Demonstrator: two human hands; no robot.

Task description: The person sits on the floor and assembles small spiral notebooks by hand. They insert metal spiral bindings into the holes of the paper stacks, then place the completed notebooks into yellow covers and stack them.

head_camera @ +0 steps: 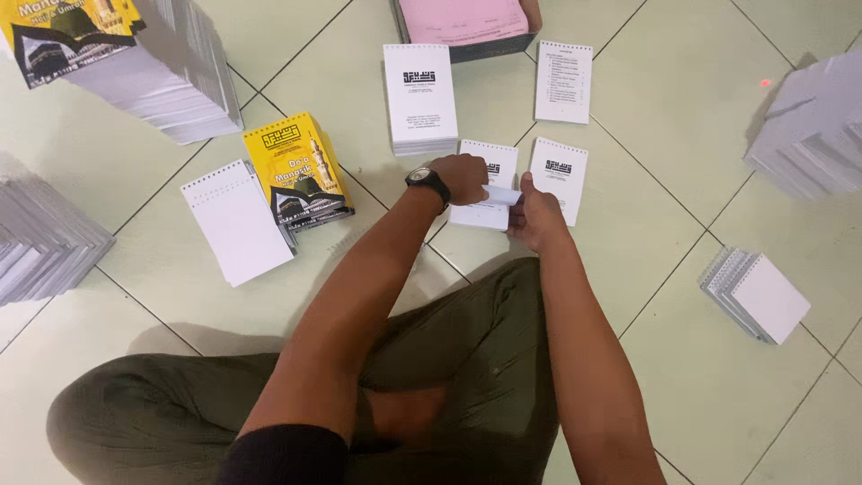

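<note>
The fingers of the left hand curl down onto a small white punched sheet with a black emblem, closed over its upper left part, while the fingers of the right hand pinch the sheet's right edge, where a strip of the paper lifts and bends between the two hands. A dark wristwatch sits on the left wrist. The sheet lies on the pale tiled floor just ahead of the person's folded legs in olive trousers. Just to its right lies a second white sheet with the same emblem, close beside the right hand, and farther up a white sheet with lines of small print. Up and to the left stands a taller stack of white emblem sheets, and beyond it a box holding pink paper. To the left lies a stack of yellow covers with a blank white punched sheet pile touching it. Big grey stacks of paper sit at the far left, the upper left and the upper right. A small fanned pile of blank white sheets lies well apart to the right.
</note>
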